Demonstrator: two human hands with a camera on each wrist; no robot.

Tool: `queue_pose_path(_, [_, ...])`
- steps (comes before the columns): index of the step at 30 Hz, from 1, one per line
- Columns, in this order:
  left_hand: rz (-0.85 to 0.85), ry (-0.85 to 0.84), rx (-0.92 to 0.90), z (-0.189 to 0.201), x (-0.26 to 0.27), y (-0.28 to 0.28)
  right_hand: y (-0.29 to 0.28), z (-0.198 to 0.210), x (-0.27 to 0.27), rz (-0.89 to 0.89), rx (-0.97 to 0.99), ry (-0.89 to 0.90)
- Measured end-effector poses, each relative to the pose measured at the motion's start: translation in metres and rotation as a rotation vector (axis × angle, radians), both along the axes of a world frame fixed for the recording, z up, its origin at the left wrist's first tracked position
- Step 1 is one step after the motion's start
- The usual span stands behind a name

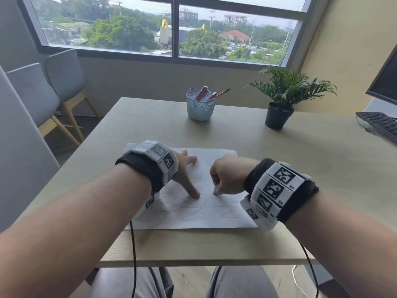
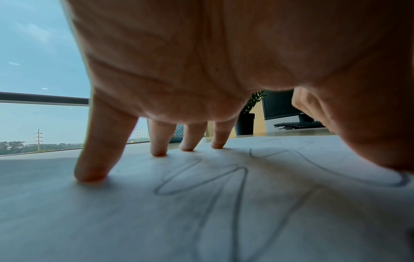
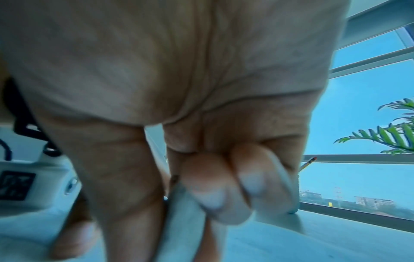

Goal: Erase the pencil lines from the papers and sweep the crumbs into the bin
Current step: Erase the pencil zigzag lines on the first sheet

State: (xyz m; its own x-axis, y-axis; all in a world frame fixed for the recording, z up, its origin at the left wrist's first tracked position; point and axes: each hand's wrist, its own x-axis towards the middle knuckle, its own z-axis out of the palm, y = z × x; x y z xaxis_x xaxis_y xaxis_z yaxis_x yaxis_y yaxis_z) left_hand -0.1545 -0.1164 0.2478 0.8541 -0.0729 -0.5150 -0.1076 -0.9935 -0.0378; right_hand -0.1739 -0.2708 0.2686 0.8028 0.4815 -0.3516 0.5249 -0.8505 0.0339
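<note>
Pinching white eraser [image 1: 215, 191] in right hand [image 1: 227, 175], grip clamped, tip on paper [image 1: 214, 220] at near tabletop [image 1: 279, 151]. Pressing left hand [image 1: 186, 168], fingers [image 2: 94, 159] spread straight, on pencil lines [image 2: 201, 179]. Far: blue basket [image 1: 199, 109], potted plant [image 1: 279, 100].

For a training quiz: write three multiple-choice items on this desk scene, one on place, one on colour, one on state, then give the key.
1. Where is the basket?
A. left of the plant
B. on the paper
C. on the chair

2. What colour is the plant's pot?
A. white
B. black
C. red

3. What is the left hand doing?
A. holding a pencil
B. pressing spread fingers on the paper
C. hanging off the table

Key: 1 A, the basket stands left of the plant; 2 B, the pot is dark black; 3 B, fingertips rest on the sheet while the right hand pinches an eraser.
</note>
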Motion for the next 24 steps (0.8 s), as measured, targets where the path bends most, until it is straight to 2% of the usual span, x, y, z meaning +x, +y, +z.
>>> queue_pose_path(4, [-0.008,-0.007,0.005,-0.001,0.0,0.0,0.004,-0.007,-0.012,0.091,-0.006,-0.01])
queue_pose_path(8, [-0.008,-0.014,0.006,-0.002,0.0,0.0,0.0,0.002,-0.002,0.015,0.036,0.076])
queue_pose_path(10, [-0.012,-0.018,0.011,-0.002,0.0,0.0,-0.002,0.003,0.002,-0.018,0.045,0.052])
queue_pose_path(13, [-0.015,-0.018,0.016,-0.003,0.001,0.0,0.001,-0.004,-0.006,0.037,0.025,-0.004])
queue_pose_path(16, [-0.014,-0.021,0.019,-0.004,0.002,0.0,0.003,-0.007,-0.019,0.112,0.026,0.017])
queue_pose_path(21, [-0.001,-0.014,0.025,-0.003,0.001,0.0,0.002,0.0,-0.003,-0.011,0.045,0.056])
queue_pose_path(24, [0.003,-0.009,0.024,-0.002,0.001,0.0,0.007,-0.004,-0.008,0.045,0.024,0.011])
